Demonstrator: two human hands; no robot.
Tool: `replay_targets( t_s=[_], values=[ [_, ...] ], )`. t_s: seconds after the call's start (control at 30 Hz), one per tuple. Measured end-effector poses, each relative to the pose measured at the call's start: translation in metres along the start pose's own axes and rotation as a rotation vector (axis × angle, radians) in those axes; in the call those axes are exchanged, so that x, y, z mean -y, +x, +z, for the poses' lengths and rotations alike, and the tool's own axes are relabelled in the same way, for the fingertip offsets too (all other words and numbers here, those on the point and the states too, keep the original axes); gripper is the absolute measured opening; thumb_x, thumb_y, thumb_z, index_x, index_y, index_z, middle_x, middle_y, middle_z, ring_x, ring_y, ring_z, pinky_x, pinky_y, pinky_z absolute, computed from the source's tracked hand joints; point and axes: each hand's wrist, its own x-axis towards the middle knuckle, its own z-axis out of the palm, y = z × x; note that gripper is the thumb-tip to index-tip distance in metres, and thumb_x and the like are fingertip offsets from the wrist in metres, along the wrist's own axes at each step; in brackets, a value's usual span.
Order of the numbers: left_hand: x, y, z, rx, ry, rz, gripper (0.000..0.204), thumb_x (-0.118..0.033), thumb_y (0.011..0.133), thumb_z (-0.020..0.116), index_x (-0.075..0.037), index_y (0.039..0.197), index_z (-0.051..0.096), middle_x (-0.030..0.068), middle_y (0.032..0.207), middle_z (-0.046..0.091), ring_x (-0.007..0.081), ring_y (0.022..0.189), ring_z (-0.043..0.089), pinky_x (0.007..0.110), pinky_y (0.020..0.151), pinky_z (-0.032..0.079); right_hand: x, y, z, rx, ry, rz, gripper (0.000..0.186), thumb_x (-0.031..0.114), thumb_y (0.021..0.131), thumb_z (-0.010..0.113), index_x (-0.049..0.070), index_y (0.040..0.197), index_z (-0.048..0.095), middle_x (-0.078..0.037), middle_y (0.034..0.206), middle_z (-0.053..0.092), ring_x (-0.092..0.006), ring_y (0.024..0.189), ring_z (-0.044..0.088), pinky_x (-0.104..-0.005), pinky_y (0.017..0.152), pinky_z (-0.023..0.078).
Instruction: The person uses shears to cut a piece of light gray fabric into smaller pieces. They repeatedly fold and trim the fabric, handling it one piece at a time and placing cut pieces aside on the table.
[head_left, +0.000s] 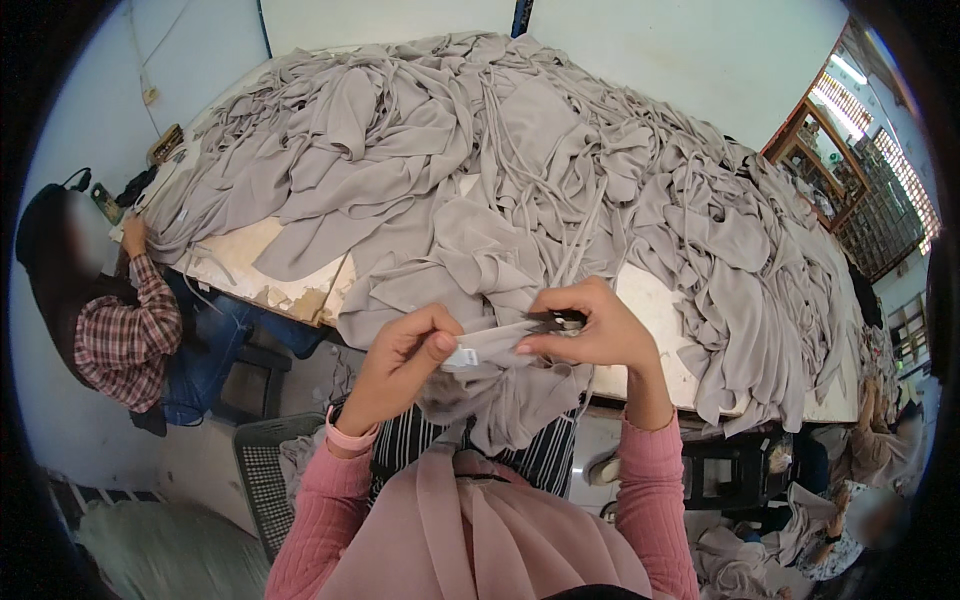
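My left hand point(401, 362) pinches the edge of a light grey-beige garment point(480, 262) between thumb and fingers. A small white label point(461, 357) shows on the cloth beside my left thumb. My right hand point(595, 325) grips small dark thread snips point(552, 321), their blades partly hidden by fingers and cloth. The snips meet the stretched edge of the garment, while the rest of it hangs over my lap and runs up onto the table.
Heaped grey-beige garments point(400, 130) cover much of the worn table point(650, 300). A green plastic crate point(262, 480) stands low on the left, near a stuffed green sack point(170, 550). One person point(125, 335) sits at the table's left edge; others sit at lower right, near a black stool point(725, 475).
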Motion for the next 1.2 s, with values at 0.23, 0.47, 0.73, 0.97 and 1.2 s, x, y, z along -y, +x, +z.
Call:
replay_targets(
  t_s=[0.23,0.47,0.73,0.97,1.2],
  values=[
    [0.004,0.004,-0.001,0.08,0.096,-0.192,0.026,-0.028,0.095,0.061,-0.005,0.105,0.061,-0.0043,0.086,0.053,0.0047,0.077,0.045,0.02,0.071,0.037,-0.014,-0.011,0.011,0.069,0.399,0.146,0.02,0.015,0.079,0.078,0.0,0.086,0.066,-0.003,0.066,0.059,-0.0049,0.062,0.052,-0.0241,0.058,0.043],
    [0.022,0.004,0.021,0.059,-0.351,-0.46,0.024,-0.025,0.095,0.065,-0.003,0.102,0.065,-0.003,0.084,0.065,0.002,0.067,0.056,0.018,0.061,0.045,-0.018,-0.004,0.016,-0.428,-0.163,0.096,0.016,0.008,0.078,0.074,0.001,0.091,0.068,-0.011,0.078,0.061,-0.0124,0.07,0.058,-0.0275,0.065,0.046],
    [0.033,-0.001,0.027,-0.017,-0.555,-0.553,0.024,-0.026,0.096,0.061,-0.003,0.103,0.065,-0.003,0.084,0.064,0.001,0.068,0.056,0.017,0.059,0.046,-0.007,-0.026,0.057,-0.416,0.317,0.132,0.016,-0.005,0.074,0.067,-0.001,0.089,0.066,-0.008,0.078,0.06,-0.0143,0.068,0.056,-0.0237,0.062,0.043],
    [0.036,-0.001,0.023,-0.089,-0.685,-0.612,0.028,-0.027,0.098,0.058,-0.002,0.108,0.063,-0.0027,0.083,0.064,0.002,0.068,0.059,0.017,0.056,0.046,0.004,-0.034,0.059,-0.649,-0.122,0.021,0.042,-0.008,0.058,0.059,0.004,0.097,0.069,-0.008,0.078,0.061,-0.0206,0.065,0.061,-0.0277,0.056,0.046],
    [0.034,-0.002,0.035,-0.091,-0.689,-0.659,0.025,-0.026,0.098,0.058,-0.003,0.105,0.065,-0.0039,0.084,0.063,0.0004,0.066,0.055,0.017,0.055,0.044,0.001,-0.031,0.072,-0.489,-0.696,-0.27,0.031,0.005,0.067,0.066,0.011,0.097,0.071,0.005,0.073,0.054,-0.0097,0.056,0.048,-0.0264,0.049,0.03]
  ],
)
